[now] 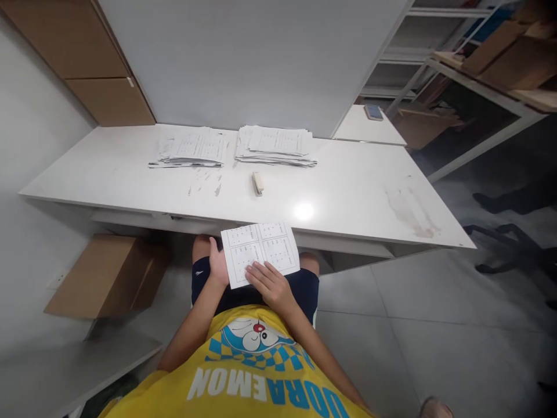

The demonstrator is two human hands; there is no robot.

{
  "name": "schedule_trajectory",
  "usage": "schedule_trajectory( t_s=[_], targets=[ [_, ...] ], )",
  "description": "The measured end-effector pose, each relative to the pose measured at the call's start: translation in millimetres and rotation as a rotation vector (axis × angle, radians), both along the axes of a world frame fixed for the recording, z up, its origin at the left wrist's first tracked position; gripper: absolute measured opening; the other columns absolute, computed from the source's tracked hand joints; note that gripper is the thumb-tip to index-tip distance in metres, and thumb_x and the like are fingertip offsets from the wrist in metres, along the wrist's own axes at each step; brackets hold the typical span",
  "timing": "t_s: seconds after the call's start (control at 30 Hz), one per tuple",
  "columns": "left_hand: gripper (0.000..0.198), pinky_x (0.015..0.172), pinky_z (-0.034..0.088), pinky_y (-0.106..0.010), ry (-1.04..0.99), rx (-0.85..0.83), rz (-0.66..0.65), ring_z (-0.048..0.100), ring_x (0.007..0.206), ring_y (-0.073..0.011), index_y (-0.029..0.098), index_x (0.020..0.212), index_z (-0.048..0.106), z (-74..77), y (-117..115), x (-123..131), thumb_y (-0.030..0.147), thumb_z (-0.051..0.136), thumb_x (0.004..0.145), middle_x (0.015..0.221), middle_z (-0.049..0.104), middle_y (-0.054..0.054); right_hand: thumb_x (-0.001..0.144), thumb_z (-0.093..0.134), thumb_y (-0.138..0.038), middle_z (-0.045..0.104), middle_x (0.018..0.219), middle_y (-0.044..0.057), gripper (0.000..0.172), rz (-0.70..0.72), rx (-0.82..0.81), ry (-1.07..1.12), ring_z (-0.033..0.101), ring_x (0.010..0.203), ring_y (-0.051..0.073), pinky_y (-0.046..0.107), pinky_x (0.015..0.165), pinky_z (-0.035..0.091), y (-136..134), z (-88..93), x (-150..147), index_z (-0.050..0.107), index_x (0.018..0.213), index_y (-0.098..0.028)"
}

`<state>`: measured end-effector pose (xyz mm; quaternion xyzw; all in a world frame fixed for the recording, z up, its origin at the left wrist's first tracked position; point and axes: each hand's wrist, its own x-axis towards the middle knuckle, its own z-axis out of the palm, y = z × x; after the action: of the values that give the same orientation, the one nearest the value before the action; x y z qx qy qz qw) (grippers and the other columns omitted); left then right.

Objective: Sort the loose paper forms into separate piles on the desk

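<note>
A printed sheet of paper (260, 251) with four gridded panels rests over my lap, just below the white table's front edge (348, 235). My left hand (217, 264) grips its left edge, thumb on top. My right hand (270, 283) lies on the sheet's lower part with fingers spread flat. On the table lie a small cream stapler (257, 183) and, behind it, two stacks of similar printed sheets, one at the left (191, 148) and one at the right (275, 145).
A cardboard box (107, 276) sits on the floor under the table's left end. A phone (373, 111) lies on a second white surface at the back right. Metal shelving with boards (500, 58) stands at the right. A chair base (513, 249) is on the floor.
</note>
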<state>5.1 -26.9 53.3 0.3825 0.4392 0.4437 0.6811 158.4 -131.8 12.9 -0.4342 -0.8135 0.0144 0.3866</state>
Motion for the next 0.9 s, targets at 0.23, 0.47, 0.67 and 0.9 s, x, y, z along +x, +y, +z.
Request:
schedule_trajectory(
  t_s=[0.23, 0.47, 0.67, 0.9],
  targets=[
    [0.057, 0.095, 0.05, -0.047, 0.203, 0.136, 0.075, 0.067, 0.102, -0.0324, 0.012, 0.104, 0.071, 1.3, 19.8, 11.6, 0.054, 0.077, 0.066, 0.104, 0.075, -0.014, 0.095, 0.051, -0.026, 0.054, 0.143, 0.011, 0.059, -0.213, -0.017, 0.083, 0.04, 0.141, 0.026, 0.059, 0.117, 0.028, 40.7, -24.6, -3.4, 0.034, 0.152, -0.025],
    [0.039, 0.09, 0.053, -0.041, 0.317, 0.459, -0.029, 0.067, 0.1, -0.0336, 0.018, 0.09, 0.075, 67.8, 56.7, 7.5, 0.047, 0.081, 0.065, 0.093, 0.076, -0.007, 0.092, 0.054, -0.044, 0.034, 0.157, 0.015, 0.076, -0.518, 0.012, 0.796, 0.03, 0.146, 0.028, 0.055, 0.113, 0.035, 96.1, 21.3, 71.6, 0.016, 0.156, -0.026],
    [0.042, 0.086, 0.052, -0.038, 0.128, 0.529, 0.005, 0.066, 0.093, -0.0293, 0.017, 0.092, 0.072, 45.7, 117.9, 36.3, 0.046, 0.08, 0.063, 0.083, 0.074, -0.005, 0.073, 0.072, -0.048, 0.068, 0.117, 0.013, 0.059, -0.252, -0.217, 1.19, 0.062, 0.113, 0.029, 0.047, 0.097, 0.049, 163.1, 40.5, 114.2, 0.057, 0.123, -0.019],
    [0.041, 0.086, 0.051, -0.036, -0.087, 0.408, 0.119, 0.067, 0.094, -0.0279, 0.015, 0.086, 0.07, 5.2, 143.8, 35.9, 0.048, 0.073, 0.062, 0.088, 0.075, -0.008, 0.07, 0.074, -0.041, 0.071, 0.1, 0.006, 0.034, -0.22, -0.243, 1.321, 0.063, 0.096, 0.022, 0.039, 0.089, 0.05, 179.2, 13.9, 113.6, 0.065, 0.096, -0.021]
  ],
)
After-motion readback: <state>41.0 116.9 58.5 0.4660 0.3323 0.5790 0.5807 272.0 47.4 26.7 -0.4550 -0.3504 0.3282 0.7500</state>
